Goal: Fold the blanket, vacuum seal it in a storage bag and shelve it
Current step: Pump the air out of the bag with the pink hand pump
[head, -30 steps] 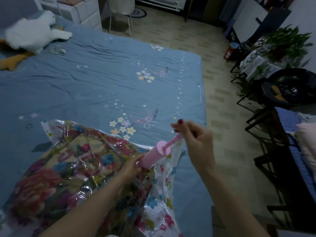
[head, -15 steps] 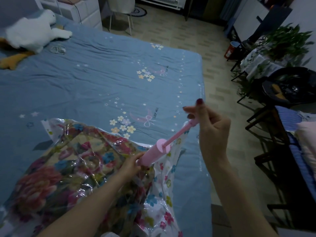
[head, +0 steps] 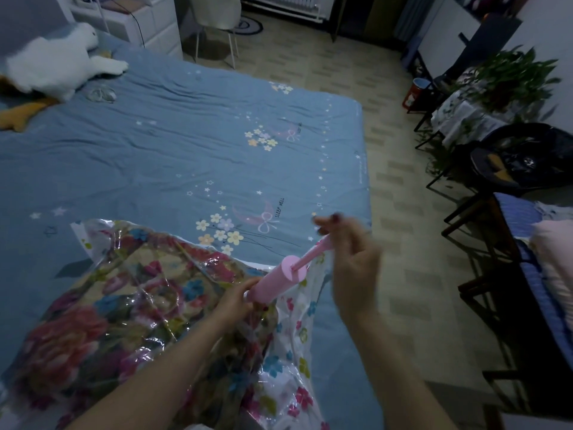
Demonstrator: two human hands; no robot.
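Observation:
A folded floral blanket [head: 93,330] lies inside a clear flower-printed storage bag [head: 288,361] on the blue bed [head: 173,150] at the lower left. A pink hand pump [head: 276,279] stands tilted on the bag. My left hand [head: 235,301] grips the base of the pump barrel against the bag. My right hand [head: 350,265], blurred by motion, holds the plunger handle at the upper right end of the pump. Only a short length of plunger rod shows above the barrel.
A white plush toy [head: 52,66] and an orange one [head: 21,114] lie at the bed's far left. A chair [head: 217,17] and white drawers [head: 136,23] stand beyond the bed. Plants [head: 508,79], a black basin [head: 527,156] and dark furniture [head: 527,274] line the right side.
My right hand pulled the plunger out up and to the right, then pushed it back down toward the barrel. My left hand stayed on the pump base.

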